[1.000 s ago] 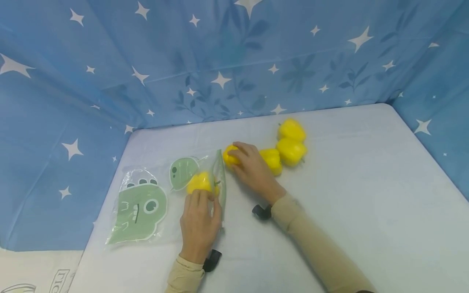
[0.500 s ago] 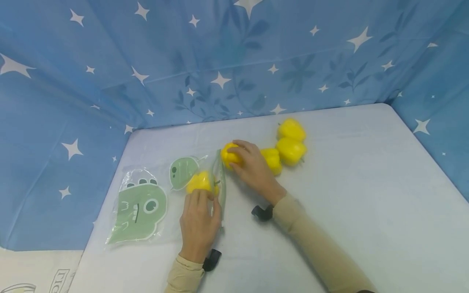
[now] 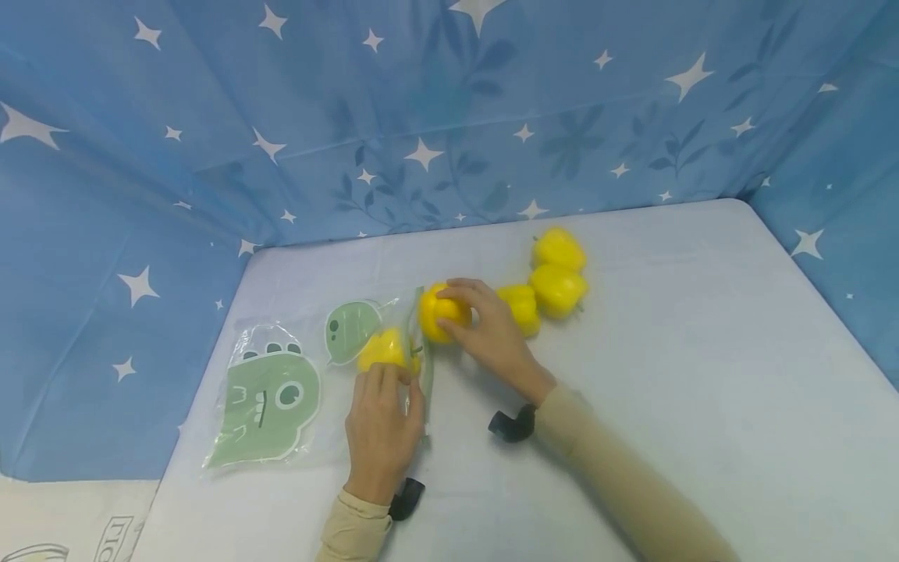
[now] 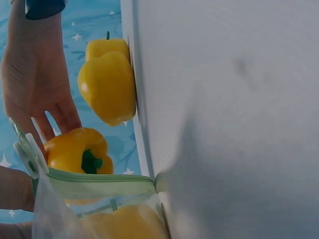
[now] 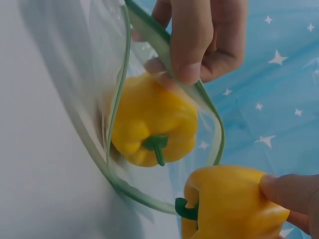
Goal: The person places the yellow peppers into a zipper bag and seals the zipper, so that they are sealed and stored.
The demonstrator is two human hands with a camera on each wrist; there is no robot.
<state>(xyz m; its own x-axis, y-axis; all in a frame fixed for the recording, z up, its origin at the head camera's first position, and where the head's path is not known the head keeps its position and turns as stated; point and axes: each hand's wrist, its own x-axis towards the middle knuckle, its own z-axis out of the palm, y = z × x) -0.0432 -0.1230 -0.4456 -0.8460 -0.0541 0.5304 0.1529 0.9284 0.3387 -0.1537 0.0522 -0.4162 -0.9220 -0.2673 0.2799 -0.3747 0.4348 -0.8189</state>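
Left grip (image 3: pixel 382 437): mine, thumb and fingers pinching the green rim (image 5: pixel 149 31) of a clear dinosaur bag (image 3: pixel 270 425), its mouth gaping to the right
Right grip (image 3: pixel 495 336): also mine, clamped on a yellow pepper (image 3: pixel 437 312) just outside that mouth; whether it touches the bag I cannot tell
Inside the bag: a bagged pepper (image 3: pixel 382 347) near the opening, stem facing out
Farther right: three loose peppers (image 3: pixel 558 290) clustered on the white worktop (image 3: pixel 702 351)
Risk at the mouth: limp plastic could sag shut if my left pinch slips, the held pepper's stem could snag the rim, or the bagged one could block it
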